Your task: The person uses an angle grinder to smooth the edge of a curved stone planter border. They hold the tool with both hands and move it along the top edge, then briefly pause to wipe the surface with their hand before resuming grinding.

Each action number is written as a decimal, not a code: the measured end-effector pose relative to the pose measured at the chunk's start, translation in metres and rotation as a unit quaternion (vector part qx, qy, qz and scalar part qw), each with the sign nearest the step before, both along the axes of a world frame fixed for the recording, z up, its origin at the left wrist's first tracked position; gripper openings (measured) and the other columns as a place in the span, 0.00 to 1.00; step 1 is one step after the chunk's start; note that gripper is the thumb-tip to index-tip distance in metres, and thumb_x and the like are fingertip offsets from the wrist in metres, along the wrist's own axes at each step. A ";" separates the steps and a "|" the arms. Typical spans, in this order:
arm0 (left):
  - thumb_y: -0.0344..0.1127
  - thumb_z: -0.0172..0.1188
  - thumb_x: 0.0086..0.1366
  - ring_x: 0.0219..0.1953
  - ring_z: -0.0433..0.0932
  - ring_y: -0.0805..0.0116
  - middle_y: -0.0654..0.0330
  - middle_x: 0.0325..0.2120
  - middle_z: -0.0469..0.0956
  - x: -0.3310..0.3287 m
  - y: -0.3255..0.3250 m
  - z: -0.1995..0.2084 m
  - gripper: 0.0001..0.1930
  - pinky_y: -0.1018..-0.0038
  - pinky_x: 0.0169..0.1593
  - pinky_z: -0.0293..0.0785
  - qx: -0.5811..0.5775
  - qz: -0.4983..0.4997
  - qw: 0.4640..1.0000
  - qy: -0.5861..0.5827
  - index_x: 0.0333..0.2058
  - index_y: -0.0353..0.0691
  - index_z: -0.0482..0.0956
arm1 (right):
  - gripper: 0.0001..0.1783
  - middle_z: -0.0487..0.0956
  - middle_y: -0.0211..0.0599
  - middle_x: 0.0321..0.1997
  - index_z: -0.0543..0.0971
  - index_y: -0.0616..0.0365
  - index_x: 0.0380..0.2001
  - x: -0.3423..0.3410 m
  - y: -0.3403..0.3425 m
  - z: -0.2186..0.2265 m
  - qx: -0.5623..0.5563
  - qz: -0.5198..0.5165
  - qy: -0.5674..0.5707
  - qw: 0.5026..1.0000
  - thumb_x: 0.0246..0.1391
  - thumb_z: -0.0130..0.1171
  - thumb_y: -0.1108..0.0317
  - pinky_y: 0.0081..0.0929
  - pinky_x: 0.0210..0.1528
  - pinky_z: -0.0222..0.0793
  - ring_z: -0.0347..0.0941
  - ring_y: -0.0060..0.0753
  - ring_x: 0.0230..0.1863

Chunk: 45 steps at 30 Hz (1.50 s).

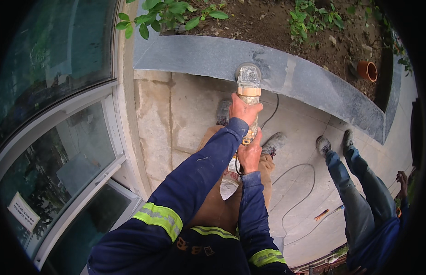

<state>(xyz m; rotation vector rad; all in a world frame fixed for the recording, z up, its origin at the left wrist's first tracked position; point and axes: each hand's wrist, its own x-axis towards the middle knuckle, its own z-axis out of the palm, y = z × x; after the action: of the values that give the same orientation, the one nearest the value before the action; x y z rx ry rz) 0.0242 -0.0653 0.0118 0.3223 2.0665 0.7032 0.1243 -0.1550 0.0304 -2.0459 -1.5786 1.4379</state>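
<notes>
An angle grinder [249, 94], dusty and yellow-bodied, is in both my hands, with its head over the grey stone coping [190, 54] of a planter. My left hand [244, 110] wraps round the body just behind the head. Further back, my right hand [250, 153] grips the rear end. The round disc lies flat at the stone, partly hidden under the head; whether it spins I cannot tell. A darker patch [263, 58] marks the stone beside it. Below the grinder, near my right wrist, is a clear plastic bottle [230, 178]; what holds it is hidden.
A cable [309, 176] loops across the paved floor on the right. Near it lies an orange-tipped lead [322, 214]. Another person [359, 197] stands at the right. Glass doors [75, 151] line the left. The planter holds soil, leafy plants [165, 13] and a tipped terracotta pot [367, 71].
</notes>
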 end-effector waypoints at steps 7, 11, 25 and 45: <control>0.41 0.72 0.43 0.44 0.80 0.50 0.42 0.39 0.79 -0.013 0.013 -0.003 0.34 0.63 0.50 0.74 0.016 0.007 1.000 -0.002 0.45 0.29 0.67 | 0.42 0.80 0.60 0.33 0.55 0.59 0.62 -0.014 0.008 -0.015 -0.005 -0.007 0.005 1.000 0.46 0.66 0.69 0.47 0.37 0.73 0.78 0.63 0.37; 0.42 0.72 0.42 0.44 0.80 0.50 0.43 0.39 0.79 0.000 0.015 -0.003 0.35 0.63 0.50 0.74 -0.011 -0.029 0.999 0.012 0.45 0.30 0.67 | 0.42 0.79 0.62 0.33 0.55 0.58 0.62 -0.006 0.005 -0.007 0.015 -0.039 0.014 0.999 0.46 0.65 0.71 0.48 0.37 0.72 0.77 0.65 0.38; 0.42 0.71 0.43 0.44 0.80 0.47 0.40 0.38 0.79 0.020 0.012 0.004 0.35 0.62 0.50 0.74 -0.002 -0.048 0.999 -0.007 0.45 0.28 0.65 | 0.41 0.79 0.64 0.31 0.55 0.61 0.61 0.010 -0.001 -0.004 0.037 -0.034 -0.021 0.999 0.46 0.64 0.71 0.51 0.37 0.71 0.76 0.68 0.37; 0.44 0.72 0.43 0.43 0.80 0.47 0.39 0.39 0.79 0.027 0.036 -0.005 0.36 0.62 0.50 0.75 0.015 -0.060 0.998 0.017 0.45 0.27 0.66 | 0.37 0.79 0.63 0.31 0.57 0.60 0.59 0.014 0.025 -0.010 0.051 -0.029 -0.052 0.997 0.48 0.62 0.72 0.52 0.36 0.70 0.76 0.68 0.36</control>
<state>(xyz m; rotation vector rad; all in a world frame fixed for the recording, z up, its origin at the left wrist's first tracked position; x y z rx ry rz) 0.0510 -0.0295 0.0071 0.4747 2.0522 0.6598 0.1383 -0.1298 0.0200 -2.1192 -1.5832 1.2226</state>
